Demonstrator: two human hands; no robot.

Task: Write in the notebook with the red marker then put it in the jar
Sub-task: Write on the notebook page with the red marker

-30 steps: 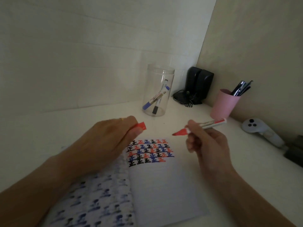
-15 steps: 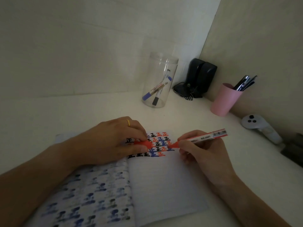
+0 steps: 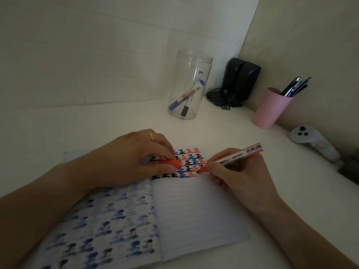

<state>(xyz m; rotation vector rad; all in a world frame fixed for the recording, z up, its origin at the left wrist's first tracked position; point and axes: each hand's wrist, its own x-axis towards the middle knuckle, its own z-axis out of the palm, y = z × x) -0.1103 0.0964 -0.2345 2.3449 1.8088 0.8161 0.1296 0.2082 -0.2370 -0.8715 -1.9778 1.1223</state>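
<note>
The right hand (image 3: 240,175) holds the red marker (image 3: 233,157) in a writing grip, its fingers (image 3: 215,167) curled tight around the front of the barrel. The red tip touches the right page of the open notebook (image 3: 194,206), at the end of the lowest row of red, blue and black characters. The marker's back end slants up and away to the right.

The left hand (image 3: 134,160) rests on the top of the notebook across the fold, fingers closed, pinching the red cap (image 3: 170,163) between thumb and forefinger. A gold ring (image 3: 151,136) sits on one finger.

The clear jar (image 3: 189,84) stands upright on the white desk (image 3: 77,129), well behind the notebook, with a blue-capped and a black-capped marker leaning inside. To its right stand a pink cup (image 3: 270,109) of pens and a white controller (image 3: 308,138).
</note>
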